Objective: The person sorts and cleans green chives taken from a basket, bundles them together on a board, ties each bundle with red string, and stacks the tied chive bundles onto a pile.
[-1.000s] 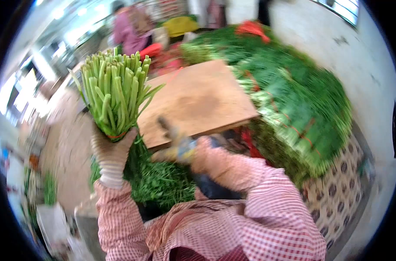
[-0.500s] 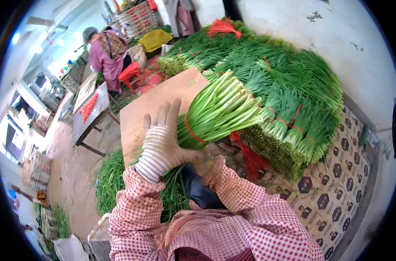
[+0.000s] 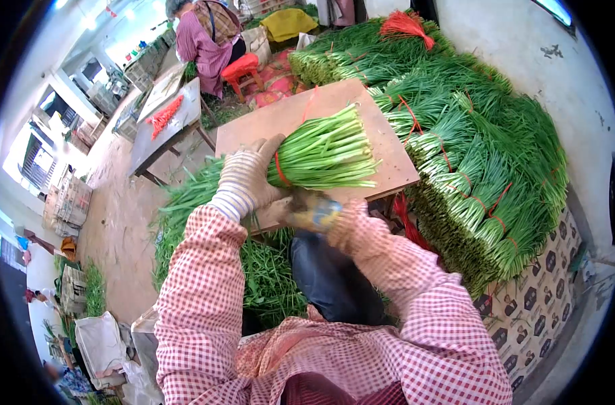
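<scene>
A bundle of green chives [image 3: 328, 150] lies on the wooden board [image 3: 395, 177], pale cut ends to the right and leaves trailing left past the board. A red tie [image 3: 280, 170] circles it, and a loose red strand stands up above it. My left hand [image 3: 252, 172], in a striped pale glove, is wrapped over the bundle just left of the tie. My right hand [image 3: 313, 210] is below the bundle at the board's near edge, close to the tie. Motion smears its fingers, so their hold cannot be made out.
Tied chive bundles [image 3: 469, 142] are piled on the right, red ties [image 3: 405, 27] on top. Loose greens [image 3: 270, 280] lie below the board. A table with red ties [image 3: 164, 116] stands left. A person [image 3: 209, 40] works beyond, near a red stool [image 3: 240, 71].
The bundle, raised and tilted half a second ago, now lies flat on the board. My left hand still grips it. My right hand shows more clearly below it, and the view has shifted.
</scene>
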`<action>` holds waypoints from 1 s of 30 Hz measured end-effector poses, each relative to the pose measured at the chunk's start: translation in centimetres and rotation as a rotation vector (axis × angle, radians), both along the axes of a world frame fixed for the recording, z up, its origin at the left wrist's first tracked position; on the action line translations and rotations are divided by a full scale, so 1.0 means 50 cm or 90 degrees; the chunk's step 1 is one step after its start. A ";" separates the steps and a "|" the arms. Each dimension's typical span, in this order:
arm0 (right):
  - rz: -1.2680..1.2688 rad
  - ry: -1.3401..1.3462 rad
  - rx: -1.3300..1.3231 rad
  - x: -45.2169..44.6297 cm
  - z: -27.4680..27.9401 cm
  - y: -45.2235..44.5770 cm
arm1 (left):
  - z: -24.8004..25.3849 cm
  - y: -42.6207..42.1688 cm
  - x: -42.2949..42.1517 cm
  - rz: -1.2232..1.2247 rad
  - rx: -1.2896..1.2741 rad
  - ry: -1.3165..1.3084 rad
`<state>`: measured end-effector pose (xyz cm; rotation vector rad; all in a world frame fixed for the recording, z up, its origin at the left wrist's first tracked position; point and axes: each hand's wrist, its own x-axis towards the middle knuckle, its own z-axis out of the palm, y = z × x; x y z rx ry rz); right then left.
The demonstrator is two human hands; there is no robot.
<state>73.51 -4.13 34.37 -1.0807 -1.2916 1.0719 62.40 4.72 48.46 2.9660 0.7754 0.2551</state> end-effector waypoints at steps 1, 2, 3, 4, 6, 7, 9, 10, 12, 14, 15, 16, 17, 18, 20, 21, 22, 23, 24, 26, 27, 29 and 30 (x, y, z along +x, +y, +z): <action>-0.007 -0.171 -0.007 0.027 0.014 -0.038 | -0.033 0.027 -0.001 -0.002 0.031 0.005; -0.010 -0.342 -0.015 0.054 0.022 -0.075 | -0.068 0.048 -0.002 -0.002 0.059 0.011; -0.044 -0.277 -0.054 0.073 0.020 -0.115 | -0.097 0.056 0.005 0.028 0.026 0.051; -0.078 -0.210 -0.096 0.089 0.007 -0.153 | -0.150 0.072 0.002 0.031 0.008 0.059; -0.215 -0.122 -0.151 0.121 -0.035 -0.204 | -0.264 0.092 -0.005 -0.039 0.036 0.008; -0.273 -0.118 -0.135 0.138 -0.058 -0.222 | -0.279 0.090 0.009 0.004 0.051 -0.026; -0.386 0.025 -0.120 0.149 -0.093 -0.231 | -0.253 0.112 0.033 -0.008 -0.012 0.040; -0.431 -0.016 -0.042 0.156 -0.097 -0.218 | -0.247 0.122 0.041 -0.014 -0.061 0.092; -0.461 -0.104 -0.076 0.165 -0.094 -0.196 | -0.238 0.131 0.048 -0.022 -0.069 0.064; -0.433 -0.153 -0.065 0.167 -0.078 -0.157 | -0.199 0.124 0.061 0.010 -0.151 0.167; -0.403 -0.204 -0.054 0.164 -0.074 -0.144 | -0.201 0.128 0.063 0.010 -0.157 0.170; -0.400 -0.205 -0.059 0.156 -0.072 -0.136 | -0.205 0.135 0.066 0.007 -0.156 0.175; -0.432 -0.239 -0.029 0.148 -0.070 -0.129 | -0.209 0.140 0.067 0.005 -0.154 0.178; -0.464 -0.273 0.003 0.146 -0.068 -0.122 | -0.211 0.145 0.069 0.009 -0.158 0.177; -0.471 -0.308 0.037 0.157 -0.074 -0.111 | -0.212 0.147 0.073 0.019 -0.170 0.200; -0.506 -0.382 0.071 0.168 -0.085 -0.107 | -0.212 0.144 0.072 0.028 -0.163 0.200; -0.541 -0.457 0.108 0.171 -0.088 -0.103 | -0.217 0.144 0.070 0.031 -0.165 0.200; -0.563 -0.449 0.122 0.166 -0.091 -0.099 | -0.221 0.142 0.068 0.029 -0.152 0.190; -0.560 -0.451 0.123 0.153 -0.095 -0.093 | -0.224 0.141 0.067 0.026 -0.139 0.179; -0.523 -0.056 0.047 0.122 -0.097 -0.080 | -0.233 0.139 0.063 0.035 -0.139 0.179; -0.516 0.033 0.042 0.113 -0.103 -0.076 | -0.242 0.137 0.058 0.017 -0.107 0.119; -0.539 0.055 0.013 0.114 -0.117 -0.074 | -0.242 0.133 0.050 -0.004 -0.072 0.061; -0.565 -0.012 -0.012 0.123 -0.121 -0.081 | -0.242 0.134 0.047 0.000 -0.074 0.058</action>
